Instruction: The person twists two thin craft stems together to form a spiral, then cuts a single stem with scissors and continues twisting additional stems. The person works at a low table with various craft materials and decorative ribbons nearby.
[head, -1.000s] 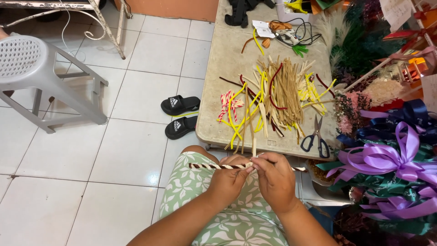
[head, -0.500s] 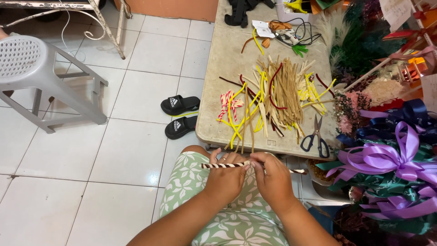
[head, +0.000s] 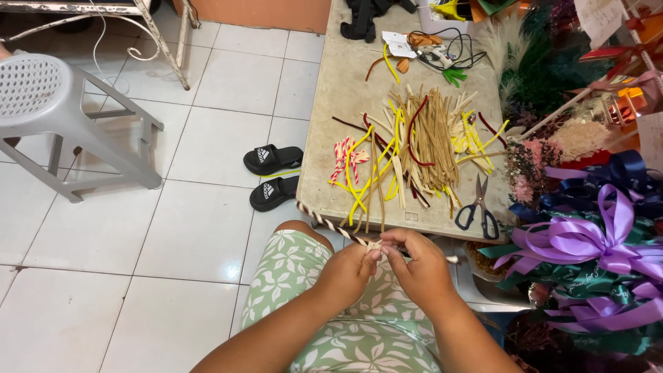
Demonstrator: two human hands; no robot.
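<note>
A: Biggest first?
B: Pale table (head: 345, 90) at twelve o'clock, white floor tiles (head: 207, 138) to nine. Grey plastic stool (head: 41, 103) out at ten o'clock. Purple ribbon bows (head: 587, 242) at three o'clock, dried flowers (head: 545, 159) just above.

A: On the table?
B: Heap of tan, yellow and dark red pipe cleaners (head: 421, 145) mid-table; scissors (head: 476, 204) near the front edge at one o'clock. Black sandals (head: 273, 173) on the floor at eleven, just beside the table.

A: Hands?
B: Over a lap in green floral shorts (head: 290, 276). Left hand (head: 349, 273) and right hand (head: 421, 269) side by side, fingertips pinched on a striped twisted stick (head: 331, 224). Stick slanting toward eleven o'clock, tip crossing the table edge; right end poking out past the right hand.
</note>
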